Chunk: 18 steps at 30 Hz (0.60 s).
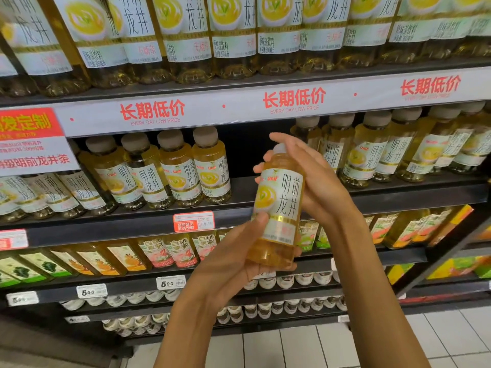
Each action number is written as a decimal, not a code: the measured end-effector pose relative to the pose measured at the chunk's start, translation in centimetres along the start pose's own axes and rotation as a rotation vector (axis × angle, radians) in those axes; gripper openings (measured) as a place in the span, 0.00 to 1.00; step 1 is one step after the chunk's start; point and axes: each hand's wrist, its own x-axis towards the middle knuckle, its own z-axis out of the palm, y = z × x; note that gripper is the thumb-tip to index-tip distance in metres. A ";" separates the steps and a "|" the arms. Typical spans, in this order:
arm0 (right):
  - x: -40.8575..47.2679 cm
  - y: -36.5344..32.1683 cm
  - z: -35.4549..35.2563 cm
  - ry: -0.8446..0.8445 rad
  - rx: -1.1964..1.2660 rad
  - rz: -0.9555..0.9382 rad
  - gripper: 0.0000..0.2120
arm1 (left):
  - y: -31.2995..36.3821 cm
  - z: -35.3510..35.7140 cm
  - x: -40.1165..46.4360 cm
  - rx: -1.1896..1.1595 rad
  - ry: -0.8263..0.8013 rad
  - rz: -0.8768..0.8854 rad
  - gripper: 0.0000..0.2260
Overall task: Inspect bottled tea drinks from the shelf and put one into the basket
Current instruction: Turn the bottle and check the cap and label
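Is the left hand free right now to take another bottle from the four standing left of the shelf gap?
Probably not: the left hand supports the held bottle from below, alongside the right hand.

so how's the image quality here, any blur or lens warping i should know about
Head view: the wide lens bows the grey shelf edges and leans the outer bottles sideways; the top row of pale yellow bottles is soft and smeared, worst at left. The amber tea bottle with the white label in both hands' grip, left hand and right hand, is fairly sharp. Lighting is even, with no harsh glare.
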 end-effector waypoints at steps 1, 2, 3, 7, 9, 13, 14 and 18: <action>-0.1 -0.1 0.2 0.003 -0.020 -0.012 0.18 | 0.0 0.0 -0.1 0.039 -0.008 0.016 0.28; -0.2 -0.2 0.3 0.018 -0.052 -0.017 0.18 | 0.0 -0.1 -0.1 0.090 0.003 0.030 0.28; -0.4 -0.3 0.5 0.038 -0.098 -0.015 0.18 | 0.0 0.0 -0.2 0.146 0.036 0.044 0.28; -1.7 -0.6 0.8 0.034 -0.318 -0.010 0.25 | -0.3 0.1 0.0 0.257 0.163 0.155 0.26; -2.3 -0.4 1.3 -0.011 -0.357 -0.051 0.23 | -0.4 0.2 0.1 0.255 0.199 0.214 0.22; -2.6 0.0 2.3 -0.025 -0.404 -0.151 0.14 | -0.7 0.4 0.5 0.334 0.228 0.301 0.25; -2.7 0.0 2.4 -0.023 -0.415 -0.182 0.14 | -0.8 0.4 0.5 0.354 0.226 0.315 0.25; -3.1 -0.2 2.5 -0.056 -0.395 -0.259 0.14 | -0.9 0.4 0.9 0.447 0.208 0.337 0.23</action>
